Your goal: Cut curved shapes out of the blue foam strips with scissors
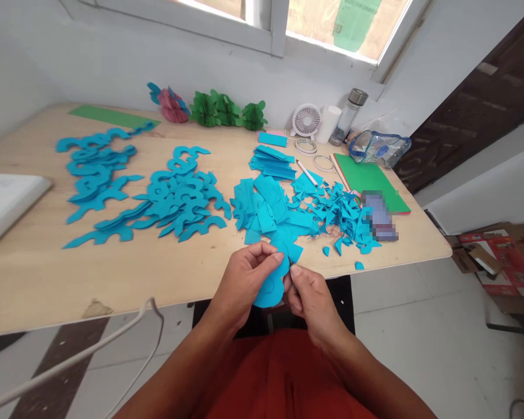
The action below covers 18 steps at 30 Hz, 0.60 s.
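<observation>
A blue paper piece with a rounded, scalloped edge [268, 292] is pinched between the thumb and fingers of my left hand [247, 276], just in front of the table edge. A curved line is drawn on it. Close against its right side, my right hand [310, 297] is closed around what looks like small scissors, of which only a dark sliver shows at the paper; the rest is hidden by the fingers. A blue flap [294, 253] sticks out above the right thumb. Just beyond my hands lie blue paper sheets [268, 201] in a loose pile.
Blue cut-out curls [179, 195] lie at centre left, with more wavy strips [100, 169] beyond. Blue scraps [336, 209] are heaped at right near a pen [307, 173] and green sheets [371, 177]. Paper ornaments [218, 109], a fan [306, 120] and a bottle [349, 116] line the back.
</observation>
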{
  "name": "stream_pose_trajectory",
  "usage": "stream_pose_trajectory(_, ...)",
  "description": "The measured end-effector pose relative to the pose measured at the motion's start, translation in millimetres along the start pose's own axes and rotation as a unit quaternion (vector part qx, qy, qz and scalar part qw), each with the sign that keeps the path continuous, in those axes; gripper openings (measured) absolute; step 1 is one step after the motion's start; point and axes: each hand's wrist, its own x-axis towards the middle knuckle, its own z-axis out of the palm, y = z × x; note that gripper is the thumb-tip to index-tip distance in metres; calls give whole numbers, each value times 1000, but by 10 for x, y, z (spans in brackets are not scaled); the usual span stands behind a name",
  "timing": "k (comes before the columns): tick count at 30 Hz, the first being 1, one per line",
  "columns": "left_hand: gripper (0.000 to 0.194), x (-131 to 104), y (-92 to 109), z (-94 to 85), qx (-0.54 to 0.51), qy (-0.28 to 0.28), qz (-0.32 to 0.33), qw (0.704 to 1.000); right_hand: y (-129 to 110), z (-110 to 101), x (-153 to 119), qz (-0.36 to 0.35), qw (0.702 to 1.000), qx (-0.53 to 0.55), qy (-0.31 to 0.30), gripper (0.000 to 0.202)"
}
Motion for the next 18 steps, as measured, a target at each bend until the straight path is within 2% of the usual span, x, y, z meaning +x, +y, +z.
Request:
stream_pose_trajectory(9,18,24,-103,-23,-37,-4,-21,999,13,1,-13,1,1000,16,-3,46)
stream_pose_trajectory(18,20,-13,-60,4,-7,-6,-27,1000,-34,1,-25,30,996,78,-15,46)
